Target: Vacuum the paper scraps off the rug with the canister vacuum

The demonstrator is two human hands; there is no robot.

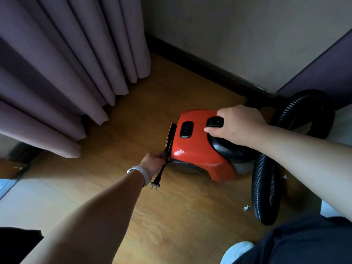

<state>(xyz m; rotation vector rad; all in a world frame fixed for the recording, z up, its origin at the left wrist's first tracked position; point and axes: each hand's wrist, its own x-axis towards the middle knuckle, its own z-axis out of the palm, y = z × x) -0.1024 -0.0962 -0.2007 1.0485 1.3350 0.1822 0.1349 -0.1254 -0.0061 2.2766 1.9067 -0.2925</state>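
Red plastic canister vacuum [198,147] sits on wood flooring; the right hand [238,126] grips its black top handle [215,121]. At its rear, the left hand [153,162] pinches the black power cord [162,171] (two-pin plug [155,184] dangling).

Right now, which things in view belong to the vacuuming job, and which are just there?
Job:
- red canister vacuum, right hand on its handle
- power cord, pinched in left hand, plug loose
- black hose
- paper scraps on the floor

Just there:
- purple curtain
- white wristband
- baseboard
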